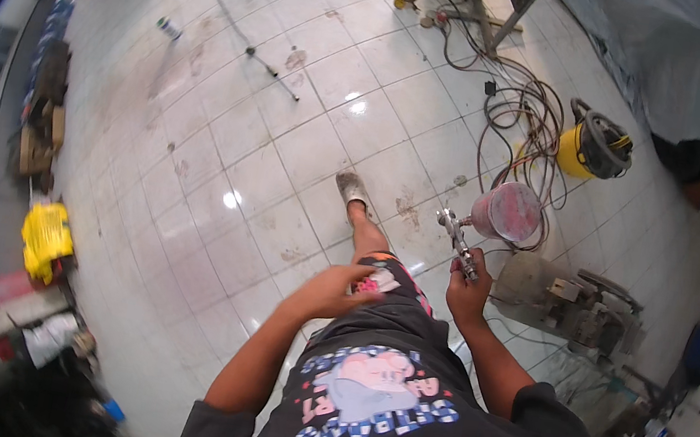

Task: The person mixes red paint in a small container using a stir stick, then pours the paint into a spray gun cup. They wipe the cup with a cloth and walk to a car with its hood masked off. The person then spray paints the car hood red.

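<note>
My right hand (471, 287) is wrapped around the handle of a silver spray gun (456, 238). A round cup (507, 211), stained pinkish red, is attached to the gun and sticks out to its right. In front of my shorts (401, 275) hangs my left hand (336, 292), its fingers stretched out and holding nothing. Whether those fingers touch the cloth I cannot tell. One foot in a dirty clog (353, 189) is on the tiled floor ahead of me.
Tangled hoses (526, 109) cover the floor ahead right, beside a yellow-and-black bucket-shaped machine (588, 149). A dusty compressor (538, 287) stands close by my right arm. Farther off are a metal rod (272, 74) with a cord and a small can (169, 28). Something bright yellow (46, 242) is at left.
</note>
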Demonstrator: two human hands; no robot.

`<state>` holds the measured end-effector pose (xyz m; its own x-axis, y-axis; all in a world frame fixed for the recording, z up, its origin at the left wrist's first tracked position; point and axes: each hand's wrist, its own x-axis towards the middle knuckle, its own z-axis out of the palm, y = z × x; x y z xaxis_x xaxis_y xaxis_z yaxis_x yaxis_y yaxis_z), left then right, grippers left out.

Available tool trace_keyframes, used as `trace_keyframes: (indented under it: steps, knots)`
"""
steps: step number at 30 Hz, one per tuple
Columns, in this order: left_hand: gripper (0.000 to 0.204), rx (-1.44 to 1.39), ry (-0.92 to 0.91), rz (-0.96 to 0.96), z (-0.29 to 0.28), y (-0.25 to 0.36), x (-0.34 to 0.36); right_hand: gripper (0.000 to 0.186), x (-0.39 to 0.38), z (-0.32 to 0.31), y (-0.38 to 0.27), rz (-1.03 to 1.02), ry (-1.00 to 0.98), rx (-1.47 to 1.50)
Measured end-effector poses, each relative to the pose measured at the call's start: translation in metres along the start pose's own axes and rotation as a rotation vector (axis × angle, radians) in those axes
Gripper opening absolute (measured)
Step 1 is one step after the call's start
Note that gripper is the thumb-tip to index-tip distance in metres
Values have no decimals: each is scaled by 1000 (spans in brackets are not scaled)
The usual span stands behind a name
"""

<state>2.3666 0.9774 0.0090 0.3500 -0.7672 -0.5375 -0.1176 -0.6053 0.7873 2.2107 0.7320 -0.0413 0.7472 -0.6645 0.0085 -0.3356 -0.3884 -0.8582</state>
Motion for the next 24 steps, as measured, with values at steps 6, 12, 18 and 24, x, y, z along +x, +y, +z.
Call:
trace_keyframes:
  steps: [6,12,18,24]
  knots:
    - [57,248,236,-672,-185,-263,-49,10,201,109,-24,67,174,15]
    - [54,62,38,-1036,-378,-370,-69,10,358,188,-60,64,349,28]
    - [40,199,113,-572,-566,-443,172,9,399,262,-71,232,493,-82]
    - [34,465,-80,-241,-659,-469,453,13,333,393,-117,712,724,-255]
